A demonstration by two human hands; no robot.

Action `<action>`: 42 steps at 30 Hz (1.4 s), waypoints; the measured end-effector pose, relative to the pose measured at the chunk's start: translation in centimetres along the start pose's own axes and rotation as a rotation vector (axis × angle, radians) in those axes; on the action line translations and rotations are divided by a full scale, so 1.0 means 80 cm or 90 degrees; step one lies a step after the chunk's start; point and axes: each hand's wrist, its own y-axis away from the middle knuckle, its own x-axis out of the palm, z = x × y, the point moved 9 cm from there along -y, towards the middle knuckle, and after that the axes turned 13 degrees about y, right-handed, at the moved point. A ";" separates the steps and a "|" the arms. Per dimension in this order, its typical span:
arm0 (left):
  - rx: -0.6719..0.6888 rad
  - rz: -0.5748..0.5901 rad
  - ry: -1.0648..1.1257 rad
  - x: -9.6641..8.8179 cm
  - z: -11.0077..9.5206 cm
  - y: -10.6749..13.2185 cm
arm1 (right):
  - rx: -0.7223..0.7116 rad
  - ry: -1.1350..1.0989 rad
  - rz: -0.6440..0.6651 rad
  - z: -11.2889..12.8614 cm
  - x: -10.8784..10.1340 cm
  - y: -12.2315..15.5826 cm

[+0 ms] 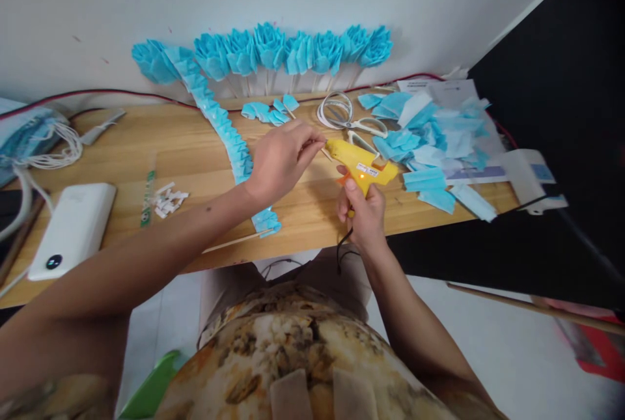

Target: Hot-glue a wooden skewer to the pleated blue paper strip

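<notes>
My right hand [364,211] is wrapped round the handle of a yellow hot glue gun [366,167], with a small orange light on its side. The gun's nozzle points left, close to the fingertips of my left hand [286,156]. Those fingers are pinched on a thin wooden stick [327,154], which shows on both sides of the hand; most of it is hidden. Left of this hand, a long gathered strip of blue fabric [219,124] runs down the table. Another wooden stick [229,241] lies by its near end.
Blue fabric flowers [270,45] on sticks lean along the wall. Scissors [356,126] and tape rolls [334,109] lie behind the gun. Blue cut pieces [430,130] are heaped right. A white power bank [73,228] and white scraps [170,200] lie left.
</notes>
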 end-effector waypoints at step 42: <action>-0.430 0.057 -0.321 -0.257 0.120 0.196 | -0.055 0.059 -0.004 0.004 0.006 -0.004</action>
